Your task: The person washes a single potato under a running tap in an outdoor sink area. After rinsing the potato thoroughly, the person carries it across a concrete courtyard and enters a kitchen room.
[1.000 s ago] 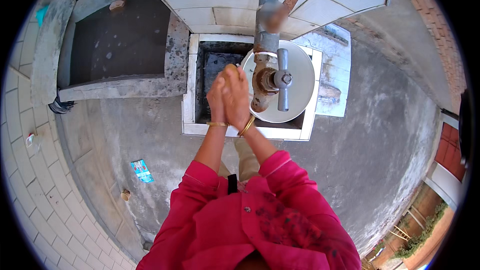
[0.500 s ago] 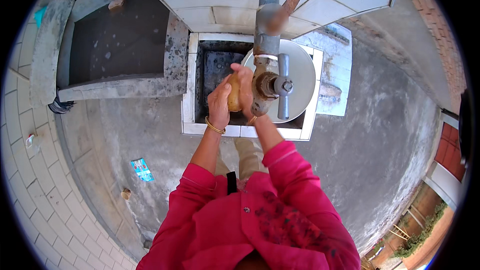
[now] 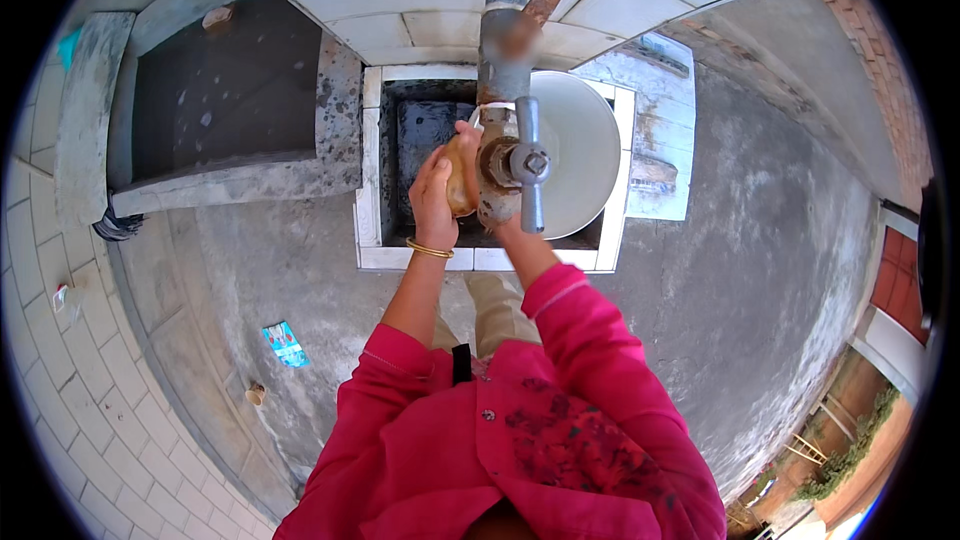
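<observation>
1. Head view: two bare hands meet around one yellowish-brown rounded lump [image 3: 461, 183], which sits over the left, dark part of one tiled basin [image 3: 368, 175].
2. The left hand [image 3: 432, 205] has its fingers closed around the lump's left side; one gold bangle [image 3: 430, 249], perhaps doubled, rings that wrist.
3. The right hand [image 3: 469, 152] is at the lump's right side, mostly hidden behind one tap [image 3: 499, 165]; whether its fingers grip or just lie against the lump, I cannot tell.
4. The tap has one crossbar handle [image 3: 531, 165] and hangs from one upright pipe [image 3: 505, 70].
5. One round white tub [image 3: 580, 160] fills the basin's right part, partly behind the tap.
6. Left of the basin stands one stone-rimmed tank [image 3: 339, 105], with one reddish-brown chunk [image 3: 217, 17] at its far edge.
7. On the floor, left of two pink sleeves [image 3: 590, 330], lie one blue packet [image 3: 286, 344] and one small brown object [image 3: 256, 394].
</observation>
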A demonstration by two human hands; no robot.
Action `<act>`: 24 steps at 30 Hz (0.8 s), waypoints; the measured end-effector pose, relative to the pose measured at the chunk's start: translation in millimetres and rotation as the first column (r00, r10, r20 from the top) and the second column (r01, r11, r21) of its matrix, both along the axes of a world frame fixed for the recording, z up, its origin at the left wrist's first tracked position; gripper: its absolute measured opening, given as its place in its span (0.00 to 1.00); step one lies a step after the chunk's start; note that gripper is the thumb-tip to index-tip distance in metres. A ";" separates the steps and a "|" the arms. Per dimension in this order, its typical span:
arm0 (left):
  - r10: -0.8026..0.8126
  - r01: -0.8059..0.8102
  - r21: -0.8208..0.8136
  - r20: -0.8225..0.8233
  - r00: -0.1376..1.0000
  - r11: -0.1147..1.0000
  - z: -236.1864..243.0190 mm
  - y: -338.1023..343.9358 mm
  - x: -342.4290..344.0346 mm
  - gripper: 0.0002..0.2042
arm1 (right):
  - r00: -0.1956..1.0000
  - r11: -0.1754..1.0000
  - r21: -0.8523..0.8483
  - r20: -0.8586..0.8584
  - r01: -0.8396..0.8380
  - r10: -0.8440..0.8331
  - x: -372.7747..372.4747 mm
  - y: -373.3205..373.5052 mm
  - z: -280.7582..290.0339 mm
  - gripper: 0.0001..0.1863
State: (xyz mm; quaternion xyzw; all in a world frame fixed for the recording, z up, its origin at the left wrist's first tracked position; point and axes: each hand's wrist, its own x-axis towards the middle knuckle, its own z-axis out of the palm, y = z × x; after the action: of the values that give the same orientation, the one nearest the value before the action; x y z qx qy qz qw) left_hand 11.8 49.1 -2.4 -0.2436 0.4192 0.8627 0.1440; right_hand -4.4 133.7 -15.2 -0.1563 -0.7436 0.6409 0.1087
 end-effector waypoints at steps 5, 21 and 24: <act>-0.001 -0.021 -0.103 -0.210 0.978 0.994 -61.1 -15.9 8.3 0.20 | 0.993 0.979 0.192 0.107 -0.064 0.044 17.7 -27.1 -8.8 0.23; 0.003 -0.022 -0.179 -0.107 0.994 0.984 17.5 -9.9 -7.0 0.22 | 0.999 0.973 0.232 -0.033 0.006 0.001 17.0 -28.3 -18.6 0.27; -0.046 0.002 -0.282 -0.148 0.988 0.959 -18.9 -22.0 -6.1 0.22 | 0.995 0.972 0.235 -0.098 0.024 -0.001 26.9 -42.7 -7.3 0.31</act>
State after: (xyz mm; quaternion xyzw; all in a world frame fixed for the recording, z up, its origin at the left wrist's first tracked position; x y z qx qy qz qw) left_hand 5.7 27.1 -21.3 -0.1895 0.5503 0.8086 0.0857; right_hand 22.5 91.0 -22.5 -0.1156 -0.8075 0.5540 0.1664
